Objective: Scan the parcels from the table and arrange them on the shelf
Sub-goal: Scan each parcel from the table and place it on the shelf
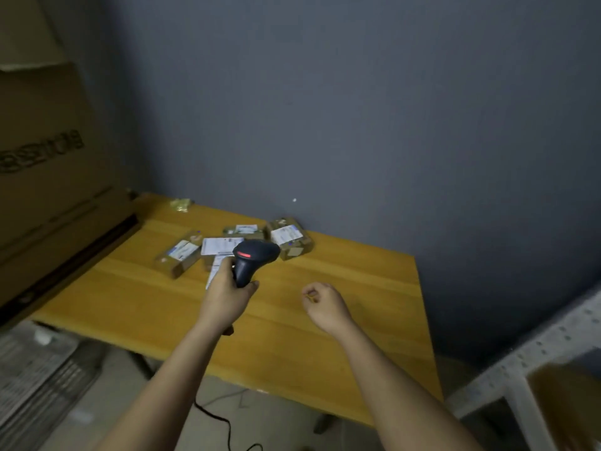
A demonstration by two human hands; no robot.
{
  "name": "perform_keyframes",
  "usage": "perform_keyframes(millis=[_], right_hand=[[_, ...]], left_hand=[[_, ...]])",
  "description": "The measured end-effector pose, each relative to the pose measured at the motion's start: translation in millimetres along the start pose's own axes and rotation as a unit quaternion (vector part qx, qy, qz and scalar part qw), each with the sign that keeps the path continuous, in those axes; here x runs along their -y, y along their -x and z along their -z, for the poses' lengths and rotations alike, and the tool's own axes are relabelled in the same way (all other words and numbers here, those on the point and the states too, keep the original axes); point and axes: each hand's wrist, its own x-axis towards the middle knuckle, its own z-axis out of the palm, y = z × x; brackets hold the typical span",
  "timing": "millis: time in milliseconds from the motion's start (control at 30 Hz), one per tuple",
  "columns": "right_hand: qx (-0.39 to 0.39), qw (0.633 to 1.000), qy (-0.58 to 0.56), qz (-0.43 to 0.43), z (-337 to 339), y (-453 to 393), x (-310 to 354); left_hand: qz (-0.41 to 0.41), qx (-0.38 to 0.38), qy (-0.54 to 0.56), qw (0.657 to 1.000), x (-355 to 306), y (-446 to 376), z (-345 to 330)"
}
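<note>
Several small brown parcels with white labels lie grouped at the far middle of the yellow wooden table [341, 320]: one at the left [178, 254], one at the right [290, 237], one behind [242, 231], and one partly hidden behind the scanner. My left hand [227, 292] grips a dark handheld barcode scanner [252, 258] with a red light, held over the parcels. My right hand [323, 305] hovers above the table to the right, fingers loosely curled, holding nothing. A corner of the white metal shelf [536, 359] shows at the lower right.
A large cardboard box [48, 164] leans against the wall at the left. A crumpled greenish wrapper [180, 204] sits at the table's far left corner. The scanner's black cable [224, 424] trails on the floor. A brown box [566, 398] sits on the shelf.
</note>
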Motion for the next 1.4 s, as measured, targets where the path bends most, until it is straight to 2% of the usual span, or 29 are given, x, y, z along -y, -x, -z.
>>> perform_keyframes(millis=[300, 533, 633, 767, 900, 1033, 1200, 1300, 1400], right_hand=[[0.117, 0.993, 0.003, -0.012, -61.5, -133.5, 7.4], [0.185, 0.981, 0.036, -0.052, -130.2, -194.3, 43.3], [0.196, 0.974, -0.019, -0.113, -167.6, -195.4, 58.0], [0.148, 0.966, -0.086, -0.193, -205.5, -202.2, 71.1], [0.128, 0.95, -0.151, -0.241, -225.9, -209.9, 55.5], [0.129, 0.935, -0.225, -0.241, -220.5, -202.4, 34.6], [0.094, 0.948, -0.179, -0.247, -196.1, -180.3, 10.5], [0.002, 0.954, -0.138, -0.266, -183.1, -158.1, -5.9], [-0.06, 0.938, -0.166, -0.297, -166.0, -143.2, -18.1]], left_hand=[[0.109, -0.089, -0.031, 0.99, 63.6, -104.0, 33.7], [0.109, -0.122, -0.106, 0.981, 103.2, -152.7, 51.0], [0.115, -0.108, -0.117, 0.98, 115.8, -163.0, 54.0], [0.131, -0.066, -0.103, 0.984, 133.6, -178.8, 50.6], [0.13, -0.017, -0.099, 0.986, 149.8, -192.4, 44.9], [0.127, 0.029, -0.086, 0.988, 161.7, -202.6, 35.5], [0.124, 0.084, -0.094, 0.984, 166.7, -203.5, 12.8], [0.108, 0.117, -0.098, 0.982, 160.9, -199.8, -1.8], [0.092, 0.155, -0.095, 0.979, 152.7, -195.7, -13.9]])
